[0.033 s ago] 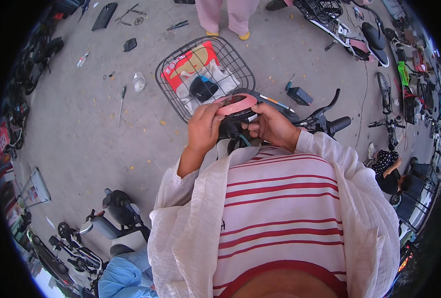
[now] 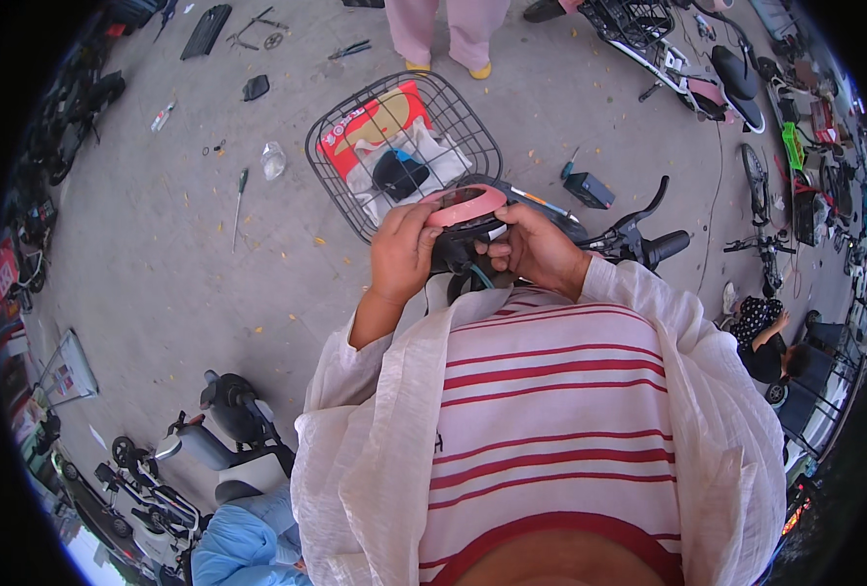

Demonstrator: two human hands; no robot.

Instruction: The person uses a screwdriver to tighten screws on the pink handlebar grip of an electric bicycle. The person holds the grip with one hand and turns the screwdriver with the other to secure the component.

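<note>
One pink curved cover (image 2: 472,207) with a dark underside is held between two bare hands, in front of the red-striped white shirt (image 2: 560,400) and just beyond the chest. By the left hand (image 2: 406,244) its left end is pinched, with the thumb and bent fingers closed on the pink rim. By the right hand (image 2: 541,246) its right end is grasped, the thumb being pressed at the edge and the other fingers curled underneath; how firmly they are closed on the dark part cannot be told, since they are partly hidden. Whether the cover is joined to the dark parts below it cannot be told either. Beyond the hands, a black wire basket (image 2: 334,190) is seen, in which a red and gold package (image 2: 375,122), a white cloth (image 2: 443,151) and a rounded black object (image 2: 399,176) are held. To the right of the right hand, a brake lever (image 2: 653,205) and a black handlebar grip (image 2: 668,246) are shown. On the ground, a screwdriver (image 2: 241,205) and a crumpled clear plastic bag (image 2: 273,161) are left of the basket, while a dark box (image 2: 590,189) is placed to its right.
</note>
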